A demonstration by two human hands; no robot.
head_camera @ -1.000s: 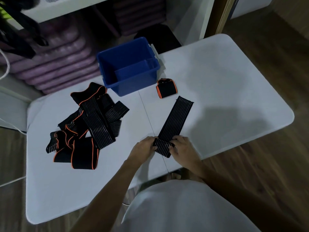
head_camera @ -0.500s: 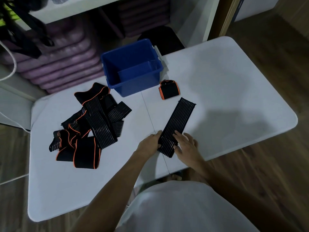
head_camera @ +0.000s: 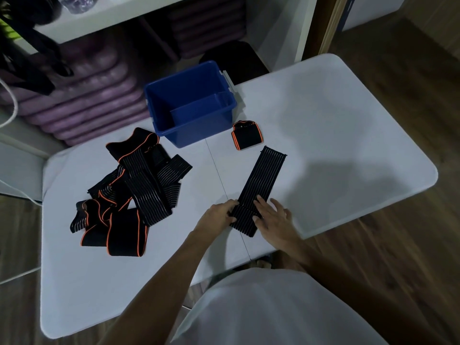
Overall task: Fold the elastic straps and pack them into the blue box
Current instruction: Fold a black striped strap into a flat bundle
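Pile of unfolded straps (head_camera: 124,195) sat well left on the tabletop (head_camera: 348,125), apart from both hands, untouched.

Blue box (head_camera: 191,105) stood at the far edge, left of centre, nothing visible inside it. One folded strap (head_camera: 247,135) lay just beside the box's right corner, not yet packed.

Left hand (head_camera: 219,216) was at the near-left edge of the working strap (head_camera: 261,185), fingers curled onto that edge (looked like a pinch on the folded end, thumb hidden, so grip reads as grasping the strap). Right hand (head_camera: 273,220) lay on the near-right side with fingers straight, pressing down flat, not clenched on anything.

Key relation: the strap's long axis ran from the hands away and to the right, near end under both hands, free end pointing up toward the folded strap and well short of it. A fold line showed across the strap just beyond the fingertips, so the near end looked already doubled over.

My read: the next fold has to travel along that axis, away from the body and slightly right. Both hands were equally near the folded end; the free end was out of reach of neither, but the right hand sat on the side it leaned toward. The box lay up-left of the grip, so the left hand is the shorter carry.
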